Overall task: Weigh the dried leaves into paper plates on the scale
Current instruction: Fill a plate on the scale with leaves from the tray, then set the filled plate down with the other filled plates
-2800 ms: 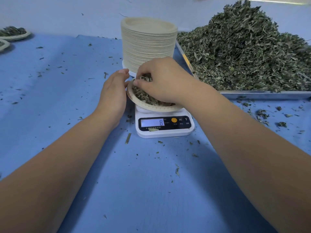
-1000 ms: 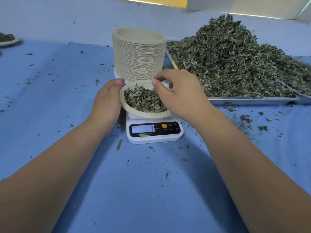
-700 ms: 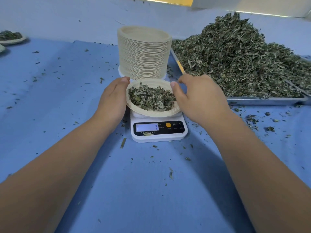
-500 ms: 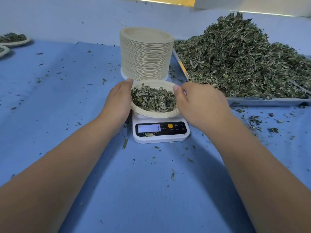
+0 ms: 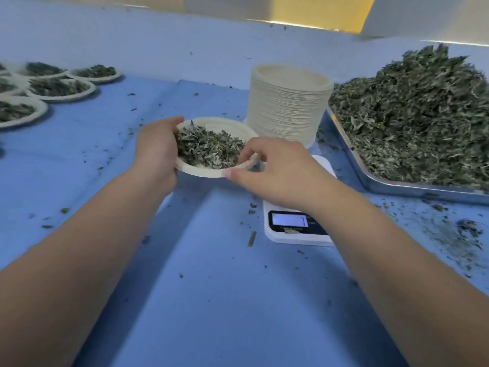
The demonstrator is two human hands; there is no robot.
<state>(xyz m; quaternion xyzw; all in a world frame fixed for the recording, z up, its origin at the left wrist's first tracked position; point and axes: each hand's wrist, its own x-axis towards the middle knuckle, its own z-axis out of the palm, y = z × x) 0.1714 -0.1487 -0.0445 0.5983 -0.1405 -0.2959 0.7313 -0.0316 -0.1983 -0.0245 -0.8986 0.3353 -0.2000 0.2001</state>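
Holding a paper plate (image 5: 203, 172) between both hands, the person keeps it off the scale (image 5: 296, 235), to the scale's left and over the blue counter (image 5: 225, 300). The left grip (image 5: 156, 152) curls around the plate's left rim, with the thumb on the inside edge beside the dried leaves (image 5: 209, 151) that fill the plate. The right grip (image 5: 277, 170) pinches the near right rim between thumb and forefinger. The right hand and wrist hide much of the scale's platform. Its display (image 5: 289, 220) is lit and shows a single digit that looks like a 7, and a leaf scrap lies just below it. Behind the held plate stands a tall stack of empty plates (image 5: 288, 112). To the right of the stack, a metal tray (image 5: 397, 188) carries a large heap of leaves (image 5: 418, 115). Several filled plates (image 5: 60, 88) sit together at the far left of the counter. Leaf crumbs are scattered over the blue surface, thickest near the tray.
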